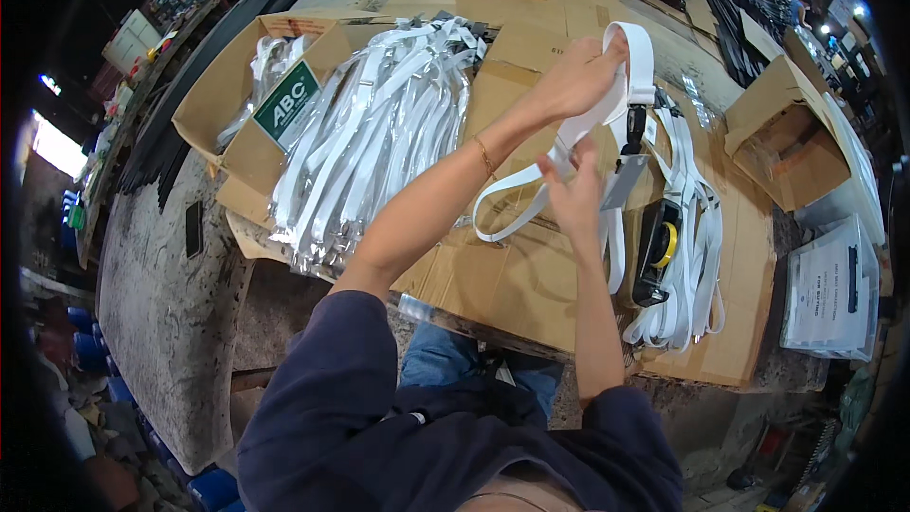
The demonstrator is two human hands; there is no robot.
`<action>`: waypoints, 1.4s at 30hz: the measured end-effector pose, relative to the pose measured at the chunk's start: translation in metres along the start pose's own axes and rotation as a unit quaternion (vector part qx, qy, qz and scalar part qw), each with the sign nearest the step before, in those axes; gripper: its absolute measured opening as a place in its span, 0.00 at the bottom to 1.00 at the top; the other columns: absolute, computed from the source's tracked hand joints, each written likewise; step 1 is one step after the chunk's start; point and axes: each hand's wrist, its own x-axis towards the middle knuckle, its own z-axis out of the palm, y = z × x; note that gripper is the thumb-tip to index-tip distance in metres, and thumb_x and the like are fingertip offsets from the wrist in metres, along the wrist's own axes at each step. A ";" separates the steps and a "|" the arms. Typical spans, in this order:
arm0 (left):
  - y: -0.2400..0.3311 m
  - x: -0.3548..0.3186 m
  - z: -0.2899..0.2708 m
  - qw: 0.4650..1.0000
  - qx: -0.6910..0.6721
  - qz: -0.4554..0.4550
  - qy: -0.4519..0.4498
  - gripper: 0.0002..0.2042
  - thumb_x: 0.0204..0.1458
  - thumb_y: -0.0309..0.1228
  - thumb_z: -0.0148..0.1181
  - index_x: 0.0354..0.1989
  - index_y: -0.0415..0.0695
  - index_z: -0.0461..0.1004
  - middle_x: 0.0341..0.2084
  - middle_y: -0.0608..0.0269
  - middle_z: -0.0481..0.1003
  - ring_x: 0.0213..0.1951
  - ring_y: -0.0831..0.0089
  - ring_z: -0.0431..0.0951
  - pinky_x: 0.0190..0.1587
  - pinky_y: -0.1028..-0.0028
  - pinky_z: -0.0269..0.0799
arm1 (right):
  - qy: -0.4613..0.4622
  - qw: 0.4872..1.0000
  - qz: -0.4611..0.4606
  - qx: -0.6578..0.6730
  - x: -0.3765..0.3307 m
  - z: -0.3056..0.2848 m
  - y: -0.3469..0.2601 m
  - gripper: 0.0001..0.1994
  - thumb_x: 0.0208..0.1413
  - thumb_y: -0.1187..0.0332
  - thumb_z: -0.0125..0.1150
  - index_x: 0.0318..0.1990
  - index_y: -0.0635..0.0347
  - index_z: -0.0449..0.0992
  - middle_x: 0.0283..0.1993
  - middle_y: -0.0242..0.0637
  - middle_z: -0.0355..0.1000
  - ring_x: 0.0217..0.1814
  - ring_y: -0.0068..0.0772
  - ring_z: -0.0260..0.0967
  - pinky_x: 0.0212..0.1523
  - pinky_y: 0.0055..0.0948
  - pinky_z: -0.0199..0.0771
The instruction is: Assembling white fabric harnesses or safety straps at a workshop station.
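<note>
both hands' fingers pinch shut on a white strap.

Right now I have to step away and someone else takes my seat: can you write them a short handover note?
Left hand: grips the top loop of a white strap, held up.
Right hand: fingers pinch the same strap lower down, near its black clip.
Left of the hands: a heap of white straps in clear sleeves spilling from an open carton.
Right: a smaller pile of loose straps beside a black and yellow tool.
Done: apparently the right pile. Left: the heap.
</note>
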 end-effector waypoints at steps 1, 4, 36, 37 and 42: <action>0.001 0.004 0.001 1.000 -0.001 -0.028 0.008 0.35 0.62 0.57 0.32 0.28 0.35 0.74 0.17 0.47 0.71 0.22 0.59 0.71 0.29 0.62 0.66 | -0.100 0.983 0.140 0.059 -0.001 0.001 0.022 0.18 0.56 0.64 0.61 0.49 0.68 0.72 0.39 0.40 0.76 0.40 0.34 0.74 0.42 0.30 0.71; -0.021 0.025 -0.002 0.990 -0.071 -0.110 0.043 0.35 0.61 0.58 0.32 0.30 0.33 0.74 0.18 0.48 0.71 0.24 0.60 0.72 0.31 0.63 0.67 | -0.226 0.928 0.281 0.091 -0.027 -0.001 0.019 0.12 0.57 0.64 0.59 0.33 0.67 0.76 0.25 0.34 0.73 0.27 0.21 0.65 0.28 0.29 0.65; -0.221 -0.089 0.073 0.918 0.374 -0.131 -0.022 0.34 0.55 0.51 0.50 0.63 0.38 0.57 0.63 0.42 0.55 0.67 0.52 0.50 0.65 0.47 0.44 | -0.215 0.862 0.250 -0.386 -0.106 -0.123 0.014 0.23 0.53 0.56 0.62 0.46 0.69 0.70 0.40 0.55 0.72 0.43 0.57 0.70 0.45 0.46 0.69; -0.215 -0.076 0.073 0.920 0.343 -0.182 -0.045 0.33 0.56 0.52 0.48 0.62 0.39 0.58 0.63 0.42 0.56 0.67 0.53 0.50 0.65 0.49 0.44 | -0.200 0.859 0.264 -0.389 -0.114 -0.123 0.026 0.21 0.52 0.61 0.62 0.47 0.69 0.69 0.41 0.54 0.70 0.45 0.56 0.68 0.47 0.46 0.67; -0.278 -0.052 0.066 0.920 0.374 -0.116 0.017 0.30 0.59 0.51 0.42 0.61 0.40 0.60 0.63 0.49 0.57 0.67 0.56 0.52 0.65 0.52 0.47 | -0.168 0.921 0.251 -0.245 -0.142 -0.114 0.035 0.12 0.50 0.74 0.62 0.43 0.66 0.72 0.33 0.45 0.65 0.36 0.49 0.66 0.38 0.41 0.66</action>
